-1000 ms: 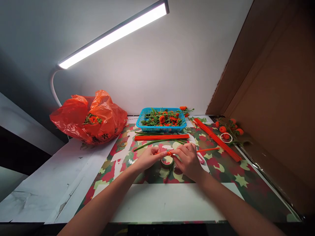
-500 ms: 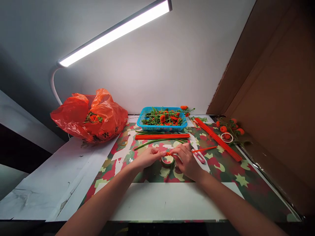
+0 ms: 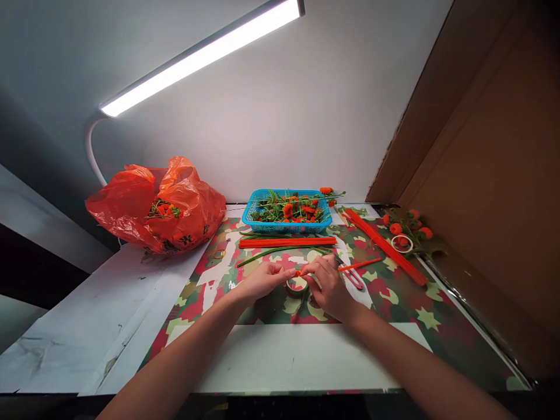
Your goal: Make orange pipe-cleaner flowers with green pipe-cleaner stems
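Between my left hand (image 3: 269, 280) and my right hand (image 3: 326, 283) is an orange pipe cleaner (image 3: 361, 265). Fingertips of both hands pinch its small bent end, while its straight length sticks out to the right past my right hand. Just below the fingertips lies a roll of green tape (image 3: 297, 286). Pink-handled scissors (image 3: 353, 279) rest to the right of my right hand, partly hidden by it. Behind the hands lie a bundle of orange pipe cleaners (image 3: 286, 242) and some green stems (image 3: 266, 252).
A blue basket (image 3: 286, 228) of orange flowers stands at the back. An orange plastic bag (image 3: 196, 204) sits left under a lamp (image 3: 201, 58). Another orange bundle (image 3: 387, 248), a white ring (image 3: 402, 244) and more flowers (image 3: 425, 233) lie right, beside cardboard (image 3: 481, 128).
The pipe cleaner's free end has shifted slightly left. Both hands keep nearly the same pinch, and the whole view has moved a little.
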Motion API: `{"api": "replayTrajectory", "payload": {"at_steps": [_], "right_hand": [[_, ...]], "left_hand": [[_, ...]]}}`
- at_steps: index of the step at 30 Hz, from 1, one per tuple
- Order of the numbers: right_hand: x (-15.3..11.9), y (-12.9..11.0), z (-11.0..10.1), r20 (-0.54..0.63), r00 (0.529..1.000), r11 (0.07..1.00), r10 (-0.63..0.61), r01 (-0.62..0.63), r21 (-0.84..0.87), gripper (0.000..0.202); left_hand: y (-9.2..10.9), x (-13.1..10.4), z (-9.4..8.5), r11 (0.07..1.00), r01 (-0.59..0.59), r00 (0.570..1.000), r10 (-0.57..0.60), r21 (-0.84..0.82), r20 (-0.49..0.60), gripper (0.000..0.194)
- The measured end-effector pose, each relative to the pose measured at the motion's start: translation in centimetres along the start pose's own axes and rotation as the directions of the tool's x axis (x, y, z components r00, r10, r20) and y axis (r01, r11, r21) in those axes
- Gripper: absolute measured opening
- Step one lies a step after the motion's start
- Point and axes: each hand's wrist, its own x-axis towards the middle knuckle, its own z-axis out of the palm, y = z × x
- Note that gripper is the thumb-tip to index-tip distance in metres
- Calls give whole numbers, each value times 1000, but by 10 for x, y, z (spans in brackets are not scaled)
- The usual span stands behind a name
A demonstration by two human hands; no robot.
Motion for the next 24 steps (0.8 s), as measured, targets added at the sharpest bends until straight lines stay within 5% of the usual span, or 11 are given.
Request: {"api": "replayTrajectory", "payload": {"at_steps": [7,24], "right_hand": [[-1,1,-3,73,997,1000,-14,15,-7,18],[0,4,0,38,999,1000,-8,9,-28,18]], "left_hand": [[2,-1,0,1000,13,1000,-13,-2,-9,61],[0,0,1,999,48,999,-48,-22,2,64]]}}
